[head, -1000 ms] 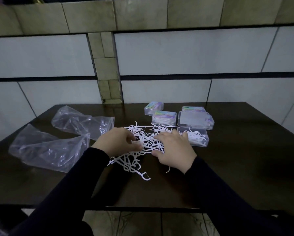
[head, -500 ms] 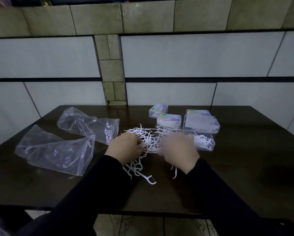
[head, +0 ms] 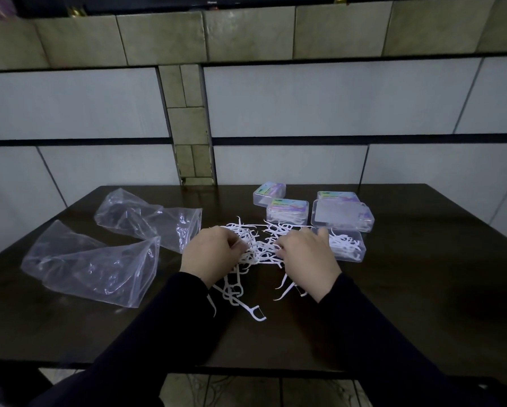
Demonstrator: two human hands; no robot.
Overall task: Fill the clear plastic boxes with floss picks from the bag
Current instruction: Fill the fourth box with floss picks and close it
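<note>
From the head camera, both hands lie palm-down on a tangled pile of white floss picks on the dark table. The left hand has its fingers curled into the left side of the pile, gripping picks. The right hand has its fingers bent over the right side — whether they pinch any picks cannot be told, since the fingertips are hidden under the hand.

Just beyond the right fingers sits an open clear box with a few picks inside. Farther past it stand closed boxes: a box with a plain lid, two labelled boxes, and another behind.

Left of the left fingers lie two crumpled clear bags — one near, one farther out. A stray pick lies between the wrists.
</note>
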